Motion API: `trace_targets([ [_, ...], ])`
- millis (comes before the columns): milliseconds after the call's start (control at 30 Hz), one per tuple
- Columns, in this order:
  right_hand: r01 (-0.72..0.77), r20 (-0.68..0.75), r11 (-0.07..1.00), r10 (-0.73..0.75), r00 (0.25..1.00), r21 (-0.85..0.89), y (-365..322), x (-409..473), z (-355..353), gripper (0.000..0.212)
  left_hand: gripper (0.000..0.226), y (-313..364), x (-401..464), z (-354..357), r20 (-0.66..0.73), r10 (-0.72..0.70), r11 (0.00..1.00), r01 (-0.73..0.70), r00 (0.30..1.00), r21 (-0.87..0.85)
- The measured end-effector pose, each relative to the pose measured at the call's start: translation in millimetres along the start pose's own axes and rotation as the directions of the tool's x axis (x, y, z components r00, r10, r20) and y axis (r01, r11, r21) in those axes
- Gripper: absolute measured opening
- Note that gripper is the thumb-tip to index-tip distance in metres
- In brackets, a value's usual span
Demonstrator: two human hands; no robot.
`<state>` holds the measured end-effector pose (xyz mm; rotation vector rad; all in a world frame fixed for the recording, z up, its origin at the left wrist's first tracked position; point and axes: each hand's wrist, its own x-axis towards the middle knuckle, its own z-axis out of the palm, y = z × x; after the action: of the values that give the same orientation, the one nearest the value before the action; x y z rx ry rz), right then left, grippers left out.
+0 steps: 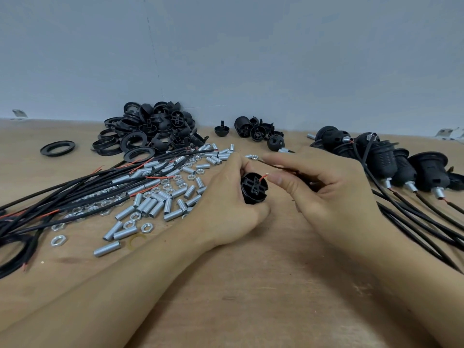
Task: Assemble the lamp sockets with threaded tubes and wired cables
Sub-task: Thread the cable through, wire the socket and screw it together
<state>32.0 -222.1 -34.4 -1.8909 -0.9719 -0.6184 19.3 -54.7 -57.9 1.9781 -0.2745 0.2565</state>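
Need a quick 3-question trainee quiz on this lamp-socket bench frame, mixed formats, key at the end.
1. True or false: the left hand grips a black socket body.
2. Multiple choice: the finished sockets with cables lie A) at the person's right, B) at the person's left, C) on the pile of black rings.
3. Fill in: the thin wire tip poking out at the socket body is ____ in colour.

Key: 1 true; 2 A; 3 red. The right hand holds the dark cable that leads into the socket; the threaded tubes lie loose on the table.
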Motion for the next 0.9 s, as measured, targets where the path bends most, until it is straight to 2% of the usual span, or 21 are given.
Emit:
trace_targets([
  [100,0.109,0.064,0.990,-0.103,0.993,-0.091,-0.5,1.0,-2.4,0.019,0.038,0.2,0.6,0.3,0.004,0.013,1.000,-0.013,1.000,0.001],
  [300,0.111,0.098,0.990,-0.102,0.990,-0.092,-4.7,-0.1,-2.1,0.011,0.034,0.2,-0.1,0.2,0.004,0.019,1.000,-0.019,1.000,-0.009],
  [500,0.001,0.074,1.000,-0.003,0.997,0.026,-4.6,-0.6,-2.8,0.009,0.034,2.1,-1.1,0.3,-0.010,0.030,0.999,-0.030,1.000,-0.022],
  [600,-0.010,0.074,0.999,0.008,0.997,0.031,-6.1,0.6,-3.0,0.011,0.035,3.1,-1.6,0.5,-0.017,0.027,1.000,-0.027,0.999,0.003],
  [733,-0.105,0.046,0.983,0.099,0.994,0.153,-6.6,0.0,-1.9,0.017,0.035,6.3,-3.2,0.8,-0.016,0.051,0.998,-0.050,0.999,0.035],
  [800,-0.183,0.086,0.965,0.170,0.982,0.185,-5.9,0.2,-2.3,0.011,0.033,7.1,-3.6,0.4,-0.012,0.057,0.998,-0.057,0.998,0.033],
  [900,-0.149,0.137,0.978,0.129,0.982,0.145,-7.3,-0.2,-3.5,0.004,0.034,6.9,-3.2,0.5,-0.014,0.058,0.998,-0.057,0.998,0.038],
])
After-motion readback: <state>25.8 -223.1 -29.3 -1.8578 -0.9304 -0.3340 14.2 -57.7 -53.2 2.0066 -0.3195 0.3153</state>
